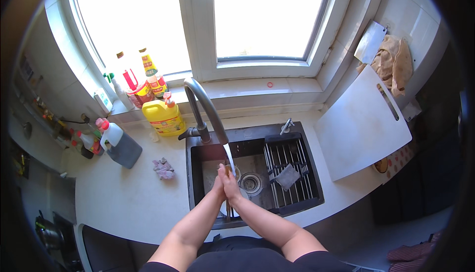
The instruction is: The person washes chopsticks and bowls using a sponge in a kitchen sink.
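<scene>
Over the left part of the dark sink (316, 183), my left hand (219, 179) and my right hand (230, 187) are pressed palm to palm. Thin brown sticks, apparently chopsticks (228, 211), are clasped between them, their lower ends showing between my wrists. Water (229, 157) runs from the grey curved faucet (210, 106) onto my fingertips. Below my hands lies a pale round dish (243, 196), mostly covered by my hands and forearms. The round drain (251, 184) is just right of my right hand.
A roll-up rack (297, 193) spans the sink's right side, with a grey scouring pad (287, 177) on it. A white cutting board (363, 126) leans at right. Left stand a yellow jug (164, 118), a dark-filled jug (121, 146) and a crumpled purple cloth (163, 168).
</scene>
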A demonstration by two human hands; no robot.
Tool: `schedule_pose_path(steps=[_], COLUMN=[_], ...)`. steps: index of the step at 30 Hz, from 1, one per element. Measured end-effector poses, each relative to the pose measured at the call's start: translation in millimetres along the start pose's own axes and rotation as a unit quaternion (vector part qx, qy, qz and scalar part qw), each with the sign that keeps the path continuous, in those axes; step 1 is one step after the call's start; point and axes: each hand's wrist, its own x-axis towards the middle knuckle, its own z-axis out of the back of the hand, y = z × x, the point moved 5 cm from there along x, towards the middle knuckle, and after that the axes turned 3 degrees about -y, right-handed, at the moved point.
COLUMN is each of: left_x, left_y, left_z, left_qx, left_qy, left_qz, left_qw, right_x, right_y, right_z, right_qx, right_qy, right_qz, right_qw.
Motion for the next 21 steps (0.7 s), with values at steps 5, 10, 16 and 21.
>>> schedule_pose_path(steps=[5, 10, 16, 21], left_x=[-2.0, -0.2, 2.6, -8.8], left_y=[9.6, 1.3, -18.6, -9.1], left_z=[-32.8, -28.1, -29.3, -54.7], left_qx=[0.062, -0.01, -0.024, 0.033], left_qy=[-0.059, -0.073, -0.029, -0.045], left_qz=[-0.021, -0.003, -0.007, -0.068], left_qw=[0.996, 0.997, 0.999, 0.996], right_x=[9.4, -4.9, -23.2, 23.1], right_y=[-2.8, 20.3, 37.4, 17.9], right_z=[20.3, 14.6, -2.2, 20.7], right_qx=[0.213, 0.211, 0.14, 0.327], right_qy=[0.006, 0.061, 0.085, 0.088], right_qz=[-0.125, -0.106, -0.075, -0.117], right_qw=[0.969, 0.97, 0.984, 0.934])
